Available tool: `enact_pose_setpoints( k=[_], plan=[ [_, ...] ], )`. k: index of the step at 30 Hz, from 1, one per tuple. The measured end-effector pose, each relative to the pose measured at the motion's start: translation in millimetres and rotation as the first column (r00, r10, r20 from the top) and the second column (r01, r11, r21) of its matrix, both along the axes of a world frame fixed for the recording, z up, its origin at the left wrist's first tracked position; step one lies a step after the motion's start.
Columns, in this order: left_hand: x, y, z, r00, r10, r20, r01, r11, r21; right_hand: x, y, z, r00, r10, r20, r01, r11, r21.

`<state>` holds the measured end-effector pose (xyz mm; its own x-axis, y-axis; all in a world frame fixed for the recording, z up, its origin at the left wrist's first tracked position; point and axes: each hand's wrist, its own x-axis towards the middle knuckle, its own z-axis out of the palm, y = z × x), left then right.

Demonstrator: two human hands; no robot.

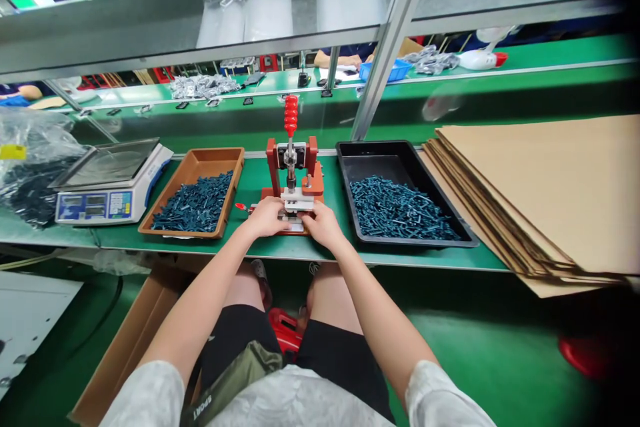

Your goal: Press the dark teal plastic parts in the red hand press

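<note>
A small red hand press [317, 181] with an upright red ridged handle [291, 117] stands on the green bench in front of me. My left hand [266, 217] is at the left side of its metal fixture [299, 200], fingers drawn together at the lower block. From the right, my right hand [324, 225] meets the same fixture, thumb and fingers closed in. Whatever small piece lies between the fingertips is too small to make out. Left of the press is a brown tray [201, 155] of dark blue-green small parts; to its right a black tray [370, 153] holds similar parts.
A digital scale [107, 190] and a plastic bag of dark parts [35, 173] are at the left. Stacked brown cardboard sheets [545, 187] overhang the bench edge at the right. A slanted metal post [393, 40] and a shelf rise behind the press. An open carton [135, 340] stands below.
</note>
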<state>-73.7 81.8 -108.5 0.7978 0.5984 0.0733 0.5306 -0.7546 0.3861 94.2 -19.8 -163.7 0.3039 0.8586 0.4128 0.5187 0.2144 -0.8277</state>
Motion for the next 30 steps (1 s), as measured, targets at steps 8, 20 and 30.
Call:
enact_pose_setpoints(
  k=[8, 20, 30],
  plan=[
    [-4, -1, -3.5, 0.999, -0.031, 0.016, 0.031, 0.999, 0.024, -5, 14, -13.8, 0.999, 0.036, -0.004, -0.036, 0.999, 0.004],
    [-4, -10, -4.2, 1.000, 0.000, 0.014, -0.001, 0.999, 0.041, -4, 11, -10.3, 0.993, -0.004, 0.117, -0.002, 0.999, 0.052],
    [-3, -6, -7.8, 0.999, -0.013, 0.034, 0.010, 0.998, 0.060, -4, 11, -3.8, 0.995, 0.017, 0.097, -0.018, 1.000, 0.013]
  ],
)
